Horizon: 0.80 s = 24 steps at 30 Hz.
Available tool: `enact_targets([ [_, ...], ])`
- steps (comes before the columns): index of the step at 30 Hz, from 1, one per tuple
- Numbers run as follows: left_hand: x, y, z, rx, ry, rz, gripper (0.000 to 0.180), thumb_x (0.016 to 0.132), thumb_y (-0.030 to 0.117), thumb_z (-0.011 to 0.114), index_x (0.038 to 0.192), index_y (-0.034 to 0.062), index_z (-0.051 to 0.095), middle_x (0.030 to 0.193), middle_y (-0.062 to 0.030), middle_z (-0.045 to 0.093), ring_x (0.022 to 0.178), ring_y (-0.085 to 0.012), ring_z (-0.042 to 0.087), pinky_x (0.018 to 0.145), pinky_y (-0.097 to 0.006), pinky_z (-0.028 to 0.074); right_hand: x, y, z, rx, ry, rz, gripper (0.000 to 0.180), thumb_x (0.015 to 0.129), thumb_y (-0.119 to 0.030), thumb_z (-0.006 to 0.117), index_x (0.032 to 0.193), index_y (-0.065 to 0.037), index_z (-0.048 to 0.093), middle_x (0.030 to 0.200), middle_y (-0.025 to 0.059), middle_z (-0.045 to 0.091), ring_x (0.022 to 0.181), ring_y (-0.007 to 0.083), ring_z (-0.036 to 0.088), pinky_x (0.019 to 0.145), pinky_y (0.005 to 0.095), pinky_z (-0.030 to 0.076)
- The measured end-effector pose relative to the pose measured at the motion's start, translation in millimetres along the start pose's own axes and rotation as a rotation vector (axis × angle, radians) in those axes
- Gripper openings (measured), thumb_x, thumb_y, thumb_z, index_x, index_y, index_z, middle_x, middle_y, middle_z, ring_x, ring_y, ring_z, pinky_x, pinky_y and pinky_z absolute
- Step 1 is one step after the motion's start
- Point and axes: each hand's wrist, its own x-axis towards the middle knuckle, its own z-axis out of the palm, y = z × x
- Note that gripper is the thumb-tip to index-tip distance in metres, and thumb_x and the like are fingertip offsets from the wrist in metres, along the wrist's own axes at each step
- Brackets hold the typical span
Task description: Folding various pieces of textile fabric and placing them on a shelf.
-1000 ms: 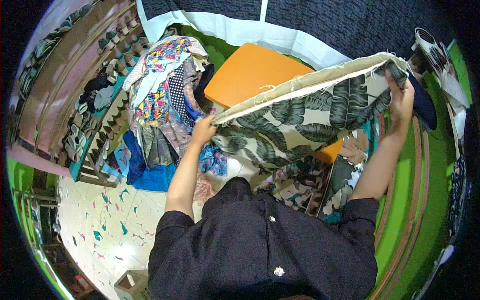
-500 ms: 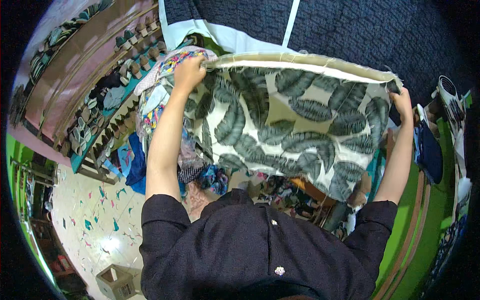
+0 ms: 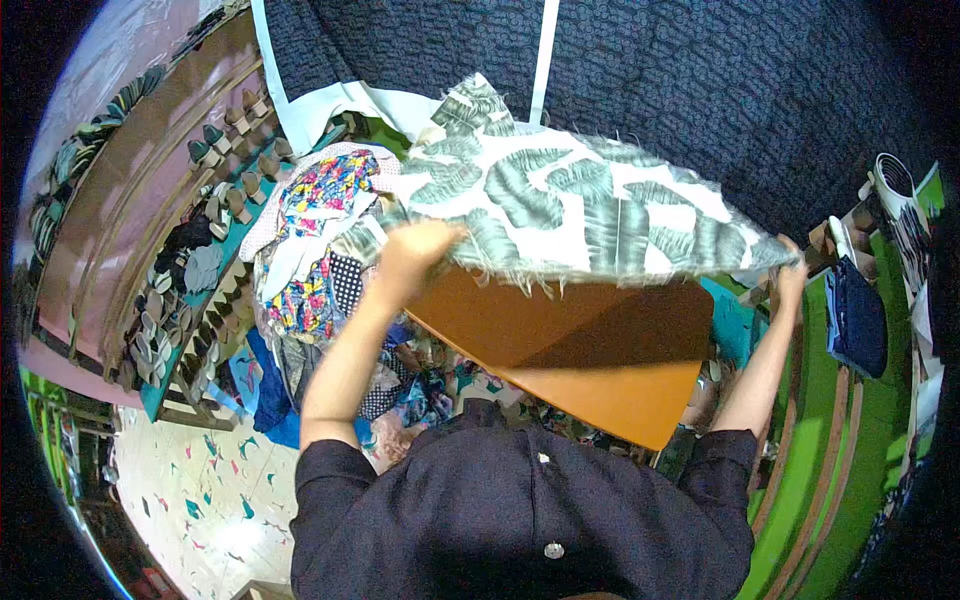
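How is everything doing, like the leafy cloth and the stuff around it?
leaf-print cloth: spread between hands, frayed
left hand: fingers closed on cloth
right hand: fingers closed on cloth corner
orange board: partly hidden
fabric pile: heaped
navy cloth: folded
floor scraps: scattered

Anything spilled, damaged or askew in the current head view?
Yes. Small coloured scraps are strewn on the pale floor at lower left, like unswept offcuts. The leaf-print cloth, held by the left hand and right hand, trails threads along its lower edge, so it looks frayed.
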Motion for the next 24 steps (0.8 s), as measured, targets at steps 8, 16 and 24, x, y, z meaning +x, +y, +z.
enact_targets([
  [8,-98.7,86.9,177.5,-0.27,-0.405,-0.252,0.034,0.063,0.017,0.063,0.095,0.0096,0.06,0.075,-0.0084,0.06,0.069,-0.0262,0.059,0.056,-0.037,0.046,-160.4,0.6,143.2,-0.381,-0.137,0.183,0.074,0.057,-0.007,0.069,0.124,-0.004,0.037,0.115,0.0211,0.046,0.111,0.0367,0.04,0.094,0.0422,0.032],
  [16,-136.8,82.5,170.4,-0.343,-0.126,-0.539,0.038,0.06,0.017,0.068,0.094,0.0036,0.055,0.079,-0.013,0.056,0.079,-0.0319,0.055,0.071,-0.042,0.042,-276.6,-71.8,262.4,-0.247,-0.524,0.238,0.065,0.064,-0.017,0.066,0.122,-0.013,0.039,0.118,0.0176,0.038,0.112,0.0352,0.035,0.095,0.047,0.026],
  [24,-207.3,64.9,185.6,-0.536,0.06,-1.643,0.03,0.072,0.02,0.066,0.089,-0.0014,0.054,0.07,-0.0075,0.058,0.062,-0.0191,0.056,0.057,-0.03,0.043,-327.6,-129.3,280.7,-0.182,-0.669,0.002,0.07,0.061,-0.024,0.069,0.123,-0.012,0.038,0.12,0.0166,0.036,0.116,0.034,0.032,0.096,0.0486,0.018],
])
